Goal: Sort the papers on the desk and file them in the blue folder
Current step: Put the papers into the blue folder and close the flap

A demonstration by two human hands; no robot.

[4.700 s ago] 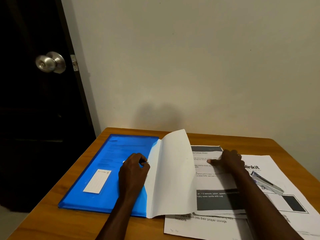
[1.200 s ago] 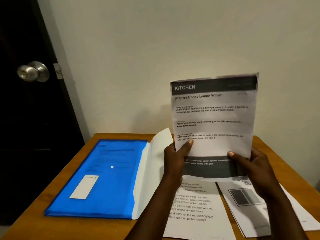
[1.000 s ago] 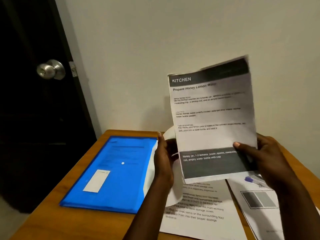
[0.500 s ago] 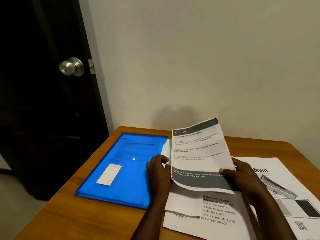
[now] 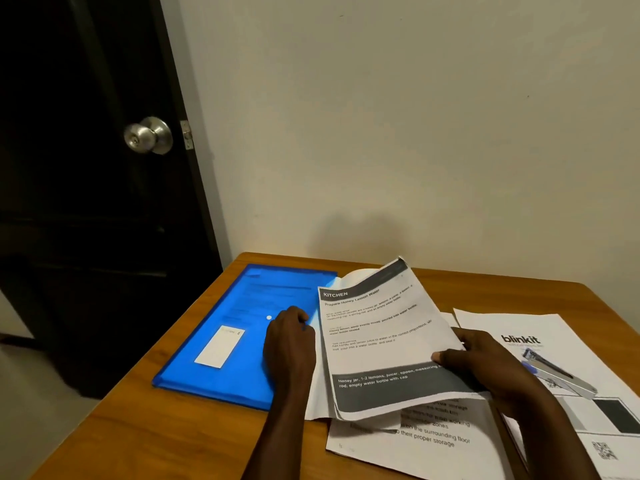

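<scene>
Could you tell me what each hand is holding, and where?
The right hand pinches the KITCHEN sheet at its right edge. The left hand lies on the folder, at its right edge; its grip cannot be told.

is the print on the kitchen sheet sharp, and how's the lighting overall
head view: the KITCHEN sheet shows readable headings and bold lines, but its small print is soft; a diffuse shadow lies on the wall behind the desk; the door is nearly black, only its knob glinting.
</scene>
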